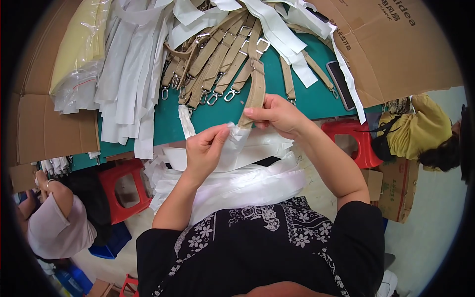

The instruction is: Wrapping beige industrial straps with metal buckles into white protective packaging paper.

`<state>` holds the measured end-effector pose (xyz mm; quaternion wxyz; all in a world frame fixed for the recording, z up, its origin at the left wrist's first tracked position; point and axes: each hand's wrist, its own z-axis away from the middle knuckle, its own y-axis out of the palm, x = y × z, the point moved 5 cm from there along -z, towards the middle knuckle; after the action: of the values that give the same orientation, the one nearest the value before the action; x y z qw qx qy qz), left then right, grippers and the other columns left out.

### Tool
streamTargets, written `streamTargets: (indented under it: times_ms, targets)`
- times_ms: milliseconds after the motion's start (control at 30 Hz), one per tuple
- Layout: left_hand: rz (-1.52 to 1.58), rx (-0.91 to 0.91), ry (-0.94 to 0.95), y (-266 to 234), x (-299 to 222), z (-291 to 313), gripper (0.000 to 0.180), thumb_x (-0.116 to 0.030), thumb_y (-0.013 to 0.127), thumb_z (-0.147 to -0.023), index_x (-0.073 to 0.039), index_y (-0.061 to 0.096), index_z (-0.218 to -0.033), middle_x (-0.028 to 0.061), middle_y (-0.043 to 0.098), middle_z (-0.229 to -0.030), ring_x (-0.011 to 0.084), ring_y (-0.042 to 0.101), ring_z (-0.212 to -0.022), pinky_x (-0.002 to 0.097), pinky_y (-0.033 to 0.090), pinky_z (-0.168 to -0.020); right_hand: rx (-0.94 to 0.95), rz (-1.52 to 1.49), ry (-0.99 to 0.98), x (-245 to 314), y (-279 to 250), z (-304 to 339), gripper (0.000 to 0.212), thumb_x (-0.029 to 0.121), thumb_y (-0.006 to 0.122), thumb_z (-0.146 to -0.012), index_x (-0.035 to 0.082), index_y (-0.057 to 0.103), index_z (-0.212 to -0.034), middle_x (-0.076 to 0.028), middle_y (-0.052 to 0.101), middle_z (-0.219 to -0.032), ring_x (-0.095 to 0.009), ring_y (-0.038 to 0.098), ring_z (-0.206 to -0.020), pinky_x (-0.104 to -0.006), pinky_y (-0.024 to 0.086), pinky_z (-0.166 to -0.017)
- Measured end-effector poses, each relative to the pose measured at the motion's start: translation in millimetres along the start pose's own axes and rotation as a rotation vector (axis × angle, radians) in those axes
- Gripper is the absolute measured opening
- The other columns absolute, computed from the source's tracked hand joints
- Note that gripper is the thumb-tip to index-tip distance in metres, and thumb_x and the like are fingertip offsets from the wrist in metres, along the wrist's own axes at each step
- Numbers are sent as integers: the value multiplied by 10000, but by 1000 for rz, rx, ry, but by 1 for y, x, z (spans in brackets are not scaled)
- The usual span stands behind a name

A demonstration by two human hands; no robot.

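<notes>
A tan strap (255, 94) with a metal buckle runs from the pile down to my hands. My right hand (279, 115) is closed on it, thumb on top, near its lower end. White wrapping paper (234, 143) covers that end, and my left hand (205, 148) pinches the paper's edge between thumb and fingers. More tan straps with silver swivel clasps (213, 64) fan out on the green table (163, 121) beyond my hands. A short white-wrapped piece (186, 120) hangs over the table edge beside my left hand.
White paper strips (123, 74) and a yellow bundle in clear plastic (79, 44) lie at the left. A phone (340, 85) and cardboard (396, 49) are at the right. White sheets (237, 183) heap below my hands. Red stools (123, 190) and two people (59, 227) flank the table.
</notes>
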<state>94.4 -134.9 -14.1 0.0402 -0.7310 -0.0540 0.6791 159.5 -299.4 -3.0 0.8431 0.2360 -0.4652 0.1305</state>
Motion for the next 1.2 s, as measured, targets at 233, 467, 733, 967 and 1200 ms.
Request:
streamTargets:
  times_ms: [233, 467, 733, 967, 1200]
  targets:
    - [-72, -31, 87, 8, -3, 0, 175, -152, 608, -839, 18, 640, -867, 42, 625, -679, 56, 515, -581, 209, 418, -517, 105, 134, -84, 0, 7, 9, 243, 235, 702, -748, 46, 606, -864, -5, 580, -725, -72, 490, -599, -204, 405, -554]
    - [-18, -129, 77, 11, -1, 1, 195, -162, 593, -853, 22, 642, -894, 4, 593, -654, 40, 473, -571, 190, 386, -502, -131, 314, -94, -2, 12, 7, 250, 225, 690, -768, 27, 608, -896, 13, 567, -739, -47, 486, -648, -193, 390, -570]
    - [195, -63, -128, 12, 17, 2, 208, -167, 576, -870, 28, 642, -900, -29, 592, -737, 19, 464, -635, 149, 359, -545, -87, -146, -4, -25, -2, -7, 272, 239, 593, -844, 54, 545, -1039, 41, 539, -825, -28, 408, -660, -198, 348, -570]
    - [259, -134, -190, 11, 24, 1, 229, -191, 575, -871, 22, 650, -906, -51, 562, -677, 14, 432, -594, 172, 350, -507, -17, -74, -80, -20, -11, -24, 159, 197, 647, -800, 91, 584, -900, 51, 546, -756, -39, 398, -606, -193, 323, -528]
    - [94, -158, -46, 10, 10, -1, 229, -202, 527, -899, 7, 612, -861, -30, 528, -612, 27, 433, -554, 178, 348, -488, 138, 118, 76, -35, 22, 5, 203, 153, 710, -732, 62, 609, -883, 10, 598, -814, -56, 496, -697, -209, 383, -588]
